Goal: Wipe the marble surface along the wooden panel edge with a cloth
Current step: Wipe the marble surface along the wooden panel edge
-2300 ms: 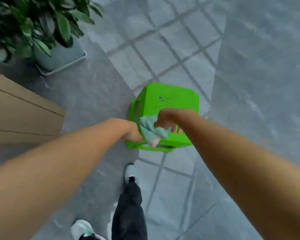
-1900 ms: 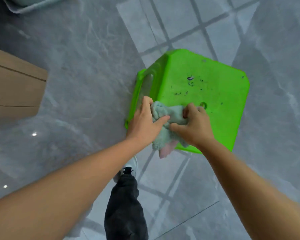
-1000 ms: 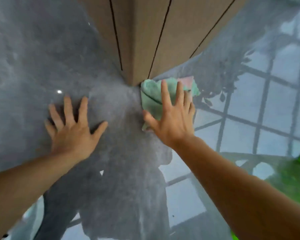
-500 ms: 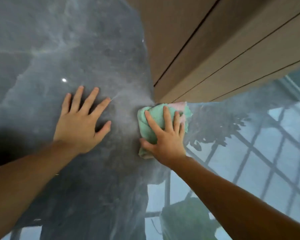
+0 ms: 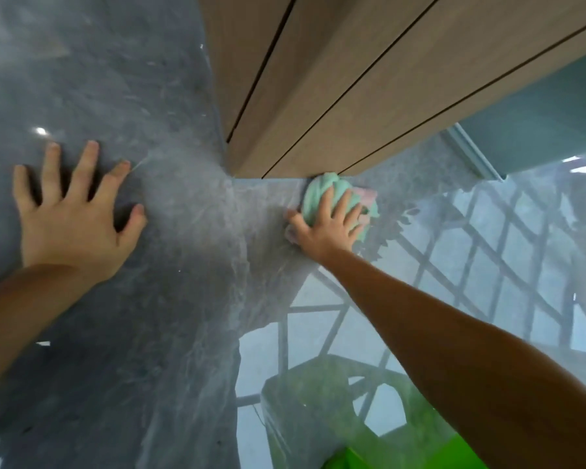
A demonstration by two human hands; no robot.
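Observation:
A bunched mint-green cloth with a pink patch lies on the grey marble surface, pushed against the bottom edge of the wooden panel. My right hand presses flat on the cloth with its fingers spread over it. My left hand rests flat on the marble well to the left, fingers apart and holding nothing.
The glossy marble reflects a window grid and plant leaves on the right. A green plastic stool shows at the bottom edge, with its reflection above it. A teal framed panel lies at the right.
My right hand has slid the cloth to the right along the panel's bottom edge, away from the panel corner. My left hand stays planted on the marble.

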